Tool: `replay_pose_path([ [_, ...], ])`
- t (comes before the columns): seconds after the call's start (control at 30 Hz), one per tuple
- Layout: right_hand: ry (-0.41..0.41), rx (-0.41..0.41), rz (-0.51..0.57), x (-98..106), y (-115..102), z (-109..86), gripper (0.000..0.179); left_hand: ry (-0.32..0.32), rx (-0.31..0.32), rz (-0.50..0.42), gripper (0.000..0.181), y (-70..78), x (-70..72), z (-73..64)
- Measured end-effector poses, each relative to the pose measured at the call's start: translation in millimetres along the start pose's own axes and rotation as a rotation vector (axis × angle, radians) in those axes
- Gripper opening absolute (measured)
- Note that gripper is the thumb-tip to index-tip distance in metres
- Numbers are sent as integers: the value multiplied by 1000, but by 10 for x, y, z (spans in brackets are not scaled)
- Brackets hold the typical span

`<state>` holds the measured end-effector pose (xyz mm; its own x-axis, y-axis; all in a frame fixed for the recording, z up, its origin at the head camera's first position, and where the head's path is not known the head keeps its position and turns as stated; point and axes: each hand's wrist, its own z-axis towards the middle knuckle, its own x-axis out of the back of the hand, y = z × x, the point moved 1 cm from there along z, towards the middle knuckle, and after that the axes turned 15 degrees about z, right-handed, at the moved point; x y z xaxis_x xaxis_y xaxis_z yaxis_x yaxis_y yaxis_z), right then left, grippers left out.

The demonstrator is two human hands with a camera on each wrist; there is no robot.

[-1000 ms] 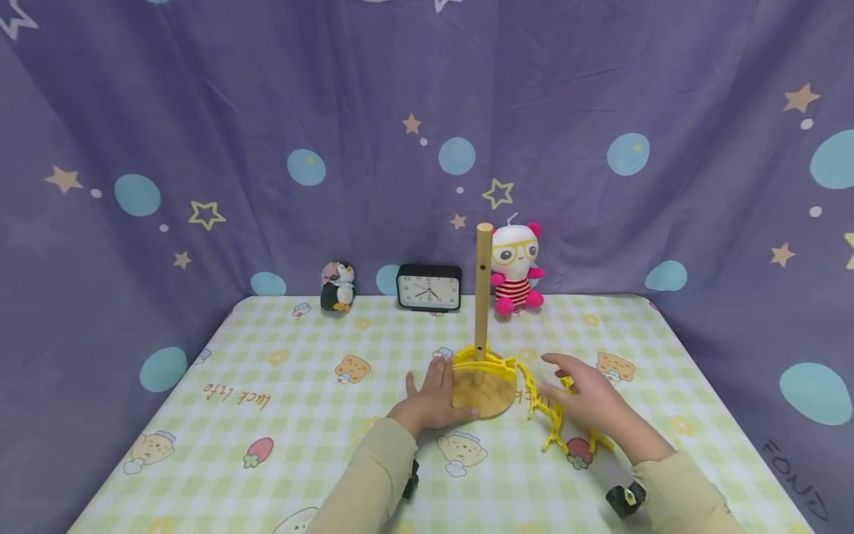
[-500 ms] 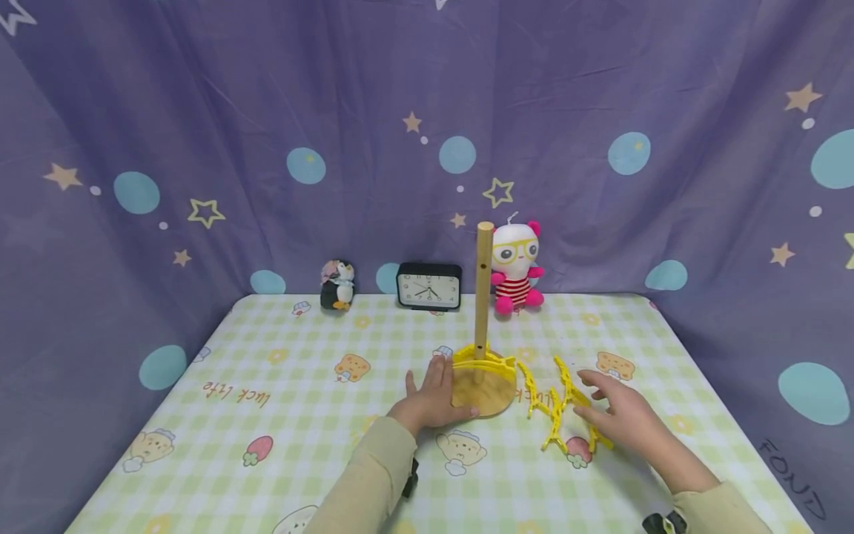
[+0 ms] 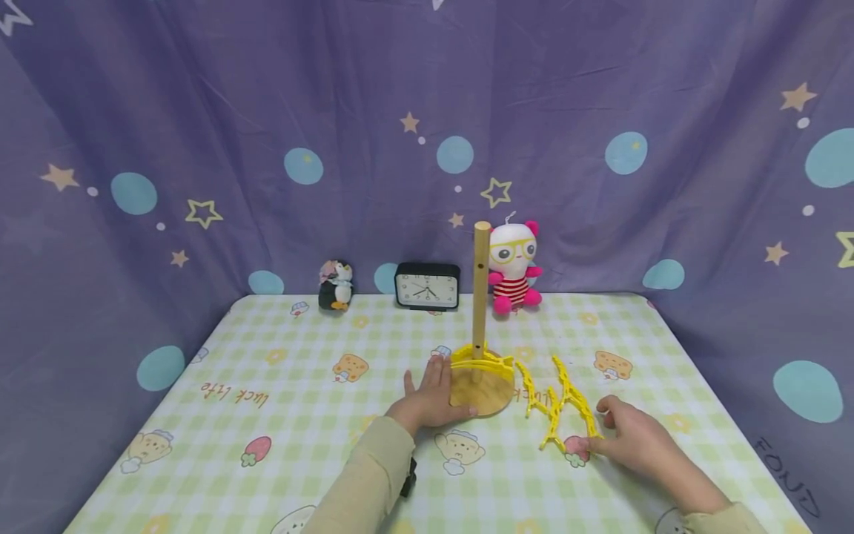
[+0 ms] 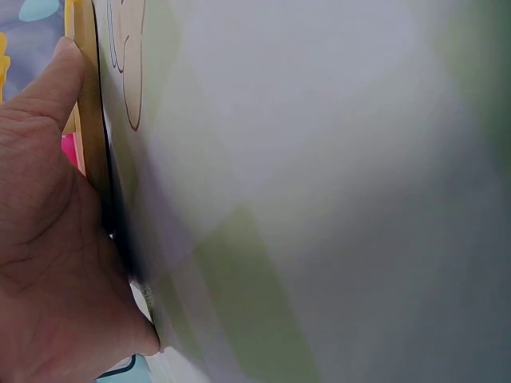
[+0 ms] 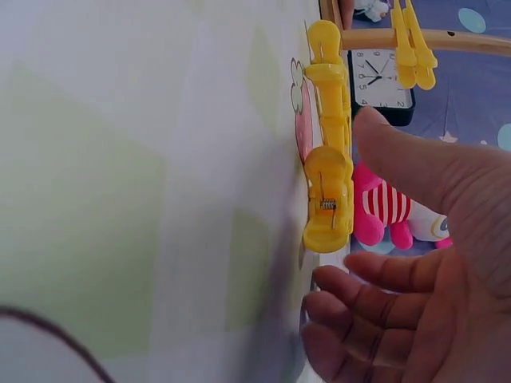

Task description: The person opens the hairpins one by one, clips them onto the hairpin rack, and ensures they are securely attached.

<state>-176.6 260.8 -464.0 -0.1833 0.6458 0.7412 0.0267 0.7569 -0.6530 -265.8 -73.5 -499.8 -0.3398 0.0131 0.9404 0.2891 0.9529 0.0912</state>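
Note:
A wooden stand has a round base (image 3: 483, 397) and an upright post (image 3: 479, 297) with small holes. Curved yellow plastic arms (image 3: 483, 363) cross at the post's foot. My left hand (image 3: 427, 400) lies against the base's left side, fingers straight and thumb along the near rim. Loose yellow plastic pieces (image 3: 563, 408), forked and curved, lie on the table right of the stand; a small metal spring shows at one end in the right wrist view. Around the nearest end of these, my right hand (image 3: 637, 437) holds thumb and fingers apart; contact is unclear.
Along the back edge stand a penguin figure (image 3: 336, 285), a black alarm clock (image 3: 427, 286) and a pink-and-white plush toy (image 3: 512, 267). A checked cloth (image 3: 300, 415) covers the table. A purple curtain (image 3: 373, 89) hangs behind.
My right hand has moved right and toward me, from above the loose yellow pieces to their near right end, lower down. My left hand and the stand have stayed put.

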Motion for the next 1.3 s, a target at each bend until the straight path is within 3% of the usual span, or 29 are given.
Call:
replay_pose_path([
  [0.23,-26,1,-44,-57,24,-13,68,-2,0,-3,116,1,-6,-7],
  [0.73,39,31,-96,-133,44,-24,61,12,-8,6,117,-13,-46,29],
  [1.1,124,26,32,-46,31,-35,45,11,-5,-14,116,-6,7,-18],
  [1.3,177,17,105,23,2,-34,47,10,-6,-13,116,-6,-18,3],
])
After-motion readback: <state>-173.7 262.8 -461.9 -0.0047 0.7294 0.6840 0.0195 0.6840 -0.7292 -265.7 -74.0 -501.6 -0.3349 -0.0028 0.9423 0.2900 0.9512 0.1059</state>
